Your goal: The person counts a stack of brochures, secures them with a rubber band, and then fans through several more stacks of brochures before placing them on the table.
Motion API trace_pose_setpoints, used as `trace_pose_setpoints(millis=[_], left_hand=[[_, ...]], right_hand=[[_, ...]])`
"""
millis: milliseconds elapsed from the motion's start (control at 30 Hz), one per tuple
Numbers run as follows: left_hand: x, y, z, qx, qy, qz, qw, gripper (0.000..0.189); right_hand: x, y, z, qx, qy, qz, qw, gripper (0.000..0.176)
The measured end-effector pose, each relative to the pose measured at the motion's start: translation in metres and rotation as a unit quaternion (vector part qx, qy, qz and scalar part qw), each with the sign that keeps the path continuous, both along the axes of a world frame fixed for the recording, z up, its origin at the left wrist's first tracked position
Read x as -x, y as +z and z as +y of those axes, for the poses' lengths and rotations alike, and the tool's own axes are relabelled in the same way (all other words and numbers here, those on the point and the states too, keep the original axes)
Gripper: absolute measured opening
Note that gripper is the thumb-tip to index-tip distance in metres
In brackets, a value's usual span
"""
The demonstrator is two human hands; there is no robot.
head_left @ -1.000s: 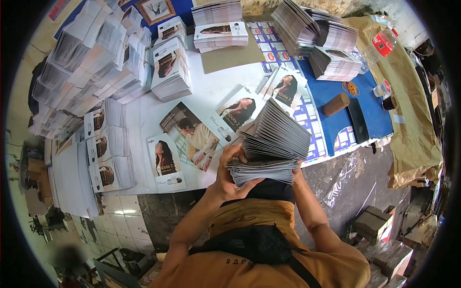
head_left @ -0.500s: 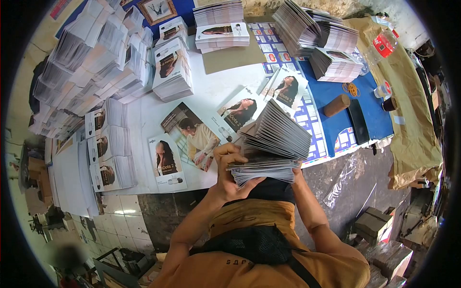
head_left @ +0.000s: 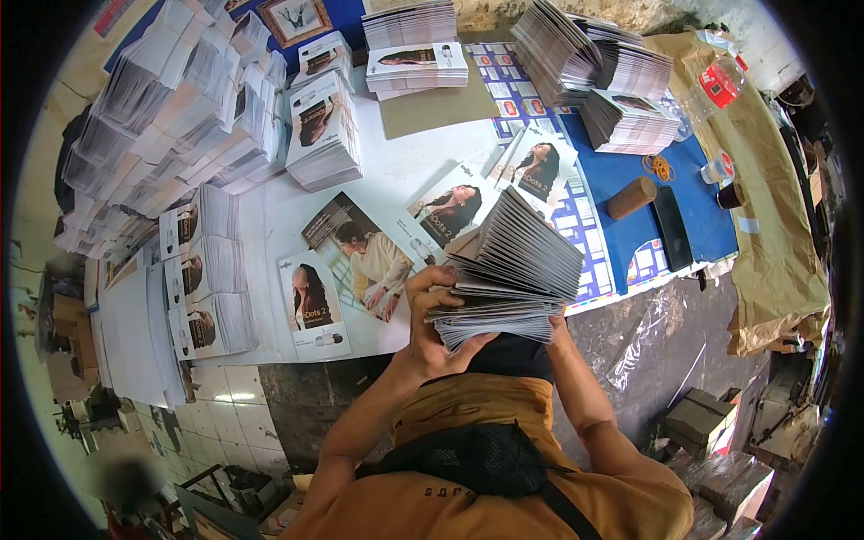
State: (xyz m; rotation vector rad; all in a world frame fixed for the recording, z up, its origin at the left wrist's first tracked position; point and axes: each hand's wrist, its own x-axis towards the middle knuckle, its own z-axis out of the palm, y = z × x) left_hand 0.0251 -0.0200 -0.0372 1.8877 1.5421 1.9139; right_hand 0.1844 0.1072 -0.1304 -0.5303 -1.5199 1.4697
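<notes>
A thick stack of printed booklets is held upright over the table's front edge, its far part fanned out and its near part packed closer. My left hand is closed round the stack's left end, fingers on the far side and thumb underneath. At the right end, my right hand grips the same stack, most of its fingers hidden behind the paper. Just beyond lie loose booklets with a woman's picture on the cover. A single booklet and an open printed sheet lie left of my hands.
Tall piles of bundled booklets fill the table's left side. More stacks stand at the back. Right, on a blue surface, are a brown cylinder, a black tray, rubber bands and a bottle.
The fingers of my left hand have shifted slightly on the stack, and its fanned sheets have spread a little differently. Everything else stays in place.
</notes>
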Motion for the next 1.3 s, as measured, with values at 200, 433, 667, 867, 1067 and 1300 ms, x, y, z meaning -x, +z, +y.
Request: trace_pose_setpoints(millis=[200,433,667,867,1067,1300], left_hand=[[-0.002,-0.001,-0.002,0.008,0.020,0.006,1.000,0.055],[-0.002,0.000,0.002,-0.035,0.027,0.059,0.997,0.054],[-0.010,-0.002,0.003,-0.011,-0.061,-0.149,0.987,0.071],[0.005,0.011,0.004,0.037,-0.075,-0.105,0.991,0.085],[0.006,0.010,0.003,0.076,-0.087,-0.168,0.979,0.071],[0.013,0.009,0.011,0.101,-0.113,-0.165,0.975,0.055]], right_hand=[[-0.001,-0.001,0.000,0.005,0.002,0.006,1.000,0.089],[-0.001,-0.002,0.000,0.010,0.007,0.013,1.000,0.091],[-0.002,-0.004,-0.002,0.014,0.014,0.023,1.000,0.094],[-0.007,-0.025,-0.001,0.019,0.026,0.041,0.999,0.096],[-0.007,-0.035,0.003,-0.004,0.045,0.038,0.998,0.101],[0.002,0.019,-0.007,0.051,0.031,0.067,0.996,0.102]])
